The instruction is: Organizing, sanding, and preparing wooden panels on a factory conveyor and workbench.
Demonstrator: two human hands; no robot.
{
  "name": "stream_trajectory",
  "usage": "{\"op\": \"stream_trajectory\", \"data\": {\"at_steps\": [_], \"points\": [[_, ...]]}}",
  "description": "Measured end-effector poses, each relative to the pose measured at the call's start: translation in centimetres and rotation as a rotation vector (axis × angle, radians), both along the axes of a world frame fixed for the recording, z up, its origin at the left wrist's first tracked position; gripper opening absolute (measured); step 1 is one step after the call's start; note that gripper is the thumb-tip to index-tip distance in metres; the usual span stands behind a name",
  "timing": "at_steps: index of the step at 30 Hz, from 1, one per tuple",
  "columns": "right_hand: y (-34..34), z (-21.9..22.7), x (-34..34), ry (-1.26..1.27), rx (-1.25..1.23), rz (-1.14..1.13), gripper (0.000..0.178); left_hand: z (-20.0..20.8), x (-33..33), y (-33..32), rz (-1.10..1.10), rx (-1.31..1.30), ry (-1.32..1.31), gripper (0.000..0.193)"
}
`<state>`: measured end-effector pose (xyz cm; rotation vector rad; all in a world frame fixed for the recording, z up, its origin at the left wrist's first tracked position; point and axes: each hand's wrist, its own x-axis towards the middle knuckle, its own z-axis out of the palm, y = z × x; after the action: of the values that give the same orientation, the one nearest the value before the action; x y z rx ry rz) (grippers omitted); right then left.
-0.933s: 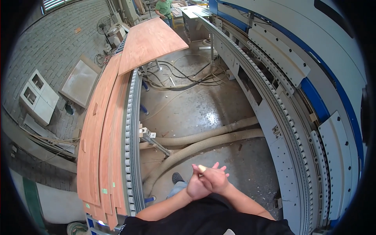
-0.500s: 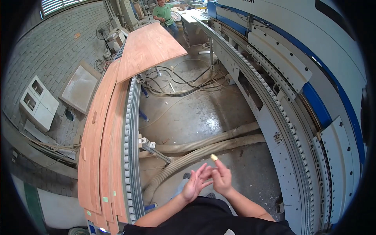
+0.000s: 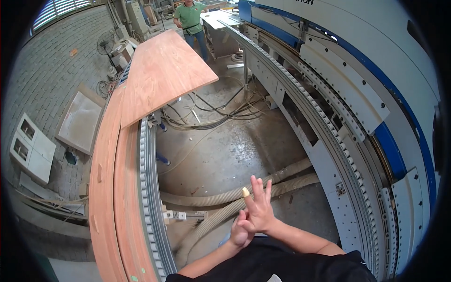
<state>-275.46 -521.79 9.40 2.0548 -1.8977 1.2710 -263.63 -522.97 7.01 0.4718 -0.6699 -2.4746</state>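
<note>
My two bare hands meet low in the middle of the view, in front of my dark shirt. My right hand (image 3: 261, 210) is raised with its fingers stretched out and apart. A yellow covering (image 3: 245, 191) sits on one of its fingertips. Against its palm and thumb side, my left hand (image 3: 240, 233) is closed with curled fingers. Whatever those fingers grip is hidden. To my left, long reddish wooden boards (image 3: 104, 188) lie on a roller conveyor (image 3: 149, 188). A wide wooden panel (image 3: 164, 70) rests slanted across their far end, one corner jutting over the floor.
Along the right runs a large white and blue machine (image 3: 338, 84) with a roller rail (image 3: 329, 122). Ribbed hoses (image 3: 221, 199) and black cables (image 3: 225, 120) cross the floor between. A person in green (image 3: 190, 21) stands at the back. White cabinet doors (image 3: 35, 148) lean at left.
My right hand has opened upward with its fingers spread, and the left has curled in against it. The view has shifted, and the person at the back appears closer.
</note>
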Motion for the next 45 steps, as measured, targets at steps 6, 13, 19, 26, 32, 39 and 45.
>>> {"op": "stream_trajectory", "data": {"at_steps": [6, 13, 19, 26, 32, 39, 45], "points": [[-7.6, 3.1, -5.5, -0.228, -0.160, 0.025, 0.083, 3.5, -6.8, -10.3, 0.132, 0.219, -0.209, 0.045], [-14.6, 1.3, -15.2, -0.416, -0.038, 0.013, 0.057, 1.9, -13.9, -23.0, 0.124, 0.281, -0.203, 0.065], [-25.3, -3.3, -27.9, -0.592, 0.004, -0.011, 0.047, 0.0, -23.3, -34.8, 0.037, 0.058, -0.247, 0.050], [-44.1, -1.9, -42.7, -0.475, 0.066, 0.263, 0.050, -1.3, -40.3, -50.9, 0.106, -0.030, -0.200, 0.038], [-55.6, 2.8, -50.9, -0.511, 0.061, 0.361, 0.051, 3.5, -48.9, -60.5, 0.288, -0.043, -0.196, 0.034], [-68.5, 5.7, -57.2, -0.346, 0.009, 0.468, 0.056, 5.8, -54.2, -72.2, 0.399, -0.328, -0.158, 0.037], [-81.3, 5.8, -60.5, -0.183, -0.028, 0.570, 0.065, 7.7, -55.4, -84.6, 0.351, -0.639, -0.229, 0.030]]}}
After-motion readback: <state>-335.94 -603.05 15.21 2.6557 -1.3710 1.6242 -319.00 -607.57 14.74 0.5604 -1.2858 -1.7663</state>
